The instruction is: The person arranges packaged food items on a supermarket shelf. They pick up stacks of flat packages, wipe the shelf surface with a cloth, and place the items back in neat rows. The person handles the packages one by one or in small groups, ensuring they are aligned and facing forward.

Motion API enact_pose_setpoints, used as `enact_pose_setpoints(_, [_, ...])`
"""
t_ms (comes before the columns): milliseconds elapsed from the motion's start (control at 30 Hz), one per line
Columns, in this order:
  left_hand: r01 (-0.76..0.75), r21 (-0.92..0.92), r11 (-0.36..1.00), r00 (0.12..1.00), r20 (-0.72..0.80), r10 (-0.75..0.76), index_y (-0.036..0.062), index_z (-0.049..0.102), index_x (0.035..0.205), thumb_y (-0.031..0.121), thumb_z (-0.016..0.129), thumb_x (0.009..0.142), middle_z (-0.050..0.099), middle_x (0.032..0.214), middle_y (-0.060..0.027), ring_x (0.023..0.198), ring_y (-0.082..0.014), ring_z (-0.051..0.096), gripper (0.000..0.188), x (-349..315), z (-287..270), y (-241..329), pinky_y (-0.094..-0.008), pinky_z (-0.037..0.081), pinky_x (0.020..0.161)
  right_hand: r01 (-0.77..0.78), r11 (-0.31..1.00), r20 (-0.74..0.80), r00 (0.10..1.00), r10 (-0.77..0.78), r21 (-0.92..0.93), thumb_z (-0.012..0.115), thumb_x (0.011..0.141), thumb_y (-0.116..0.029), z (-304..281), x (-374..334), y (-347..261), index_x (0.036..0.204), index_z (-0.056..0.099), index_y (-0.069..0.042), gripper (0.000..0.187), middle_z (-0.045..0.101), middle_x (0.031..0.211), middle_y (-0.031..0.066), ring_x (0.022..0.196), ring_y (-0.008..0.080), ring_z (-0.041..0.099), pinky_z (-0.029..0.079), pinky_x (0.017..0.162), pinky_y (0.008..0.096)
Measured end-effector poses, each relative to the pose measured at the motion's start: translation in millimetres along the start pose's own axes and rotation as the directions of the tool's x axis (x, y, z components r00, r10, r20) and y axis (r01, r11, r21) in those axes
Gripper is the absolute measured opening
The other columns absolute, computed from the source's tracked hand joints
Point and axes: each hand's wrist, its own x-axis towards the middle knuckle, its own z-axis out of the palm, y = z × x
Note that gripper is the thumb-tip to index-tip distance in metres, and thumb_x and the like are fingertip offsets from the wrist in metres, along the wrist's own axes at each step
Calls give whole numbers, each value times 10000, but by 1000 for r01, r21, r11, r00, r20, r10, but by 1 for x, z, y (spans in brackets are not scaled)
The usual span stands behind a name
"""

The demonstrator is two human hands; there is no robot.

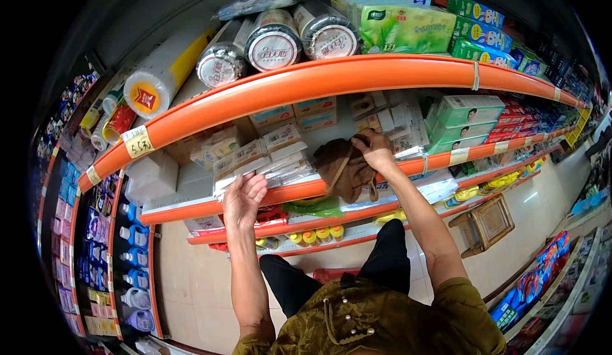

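Note:
A brown cloth (339, 170) hangs bunched over the orange front edge (287, 192) of the middle shelf. My right hand (376, 151) is closed on its upper right part. A thin strap or seam runs across the cloth. To the left, my left hand (243, 200) is palm up with its fingers loosely apart, holding nothing visible. Its fingertips are at the front of several flat, clear-wrapped packets (280, 163) stacked on that shelf; whether they touch is hard to tell. More flat white packets (408, 125) stand behind my right hand.
Above my hands curves the upper shelf's orange edge (319, 77), with dark wrapped rolls (273, 49) and a green tissue pack (405, 28) over it. Green boxes (468, 109) sit to the right. A wooden stool (488, 224) stands on the floor; blue bottles (135, 256) line the left shelving.

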Motion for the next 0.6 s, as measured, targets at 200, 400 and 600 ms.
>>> enact_pose_setpoints(200, [-25,20,999,988,151,22,-10,562,868,235,458,875,630,766,-161,676,-239,632,266,-8,6,-11,-319,519,617,117,848,-219,940,-263,-517,598,753,-243,-18,26,15,937,580,-37,277,561,909,177,876,344,516,410,743,435])
enact_pose_setpoints(400, [-16,225,974,970,239,-40,-22,564,970,226,481,873,629,818,-164,687,-202,625,279,-26,39,-36,-280,507,646,21,511,-83,980,-179,-860,624,710,-389,-17,29,24,1031,578,-117,424,496,999,155,999,303,416,333,825,414])
enact_pose_setpoints(600, [-38,369,929,925,365,-107,-8,533,1085,208,493,869,624,900,-148,754,-176,621,308,-29,55,-61,-274,498,685,-2,441,-42,996,-80,-897,663,634,-469,-16,49,35,1064,575,-193,519,517,1083,138,1043,295,444,318,862,434])
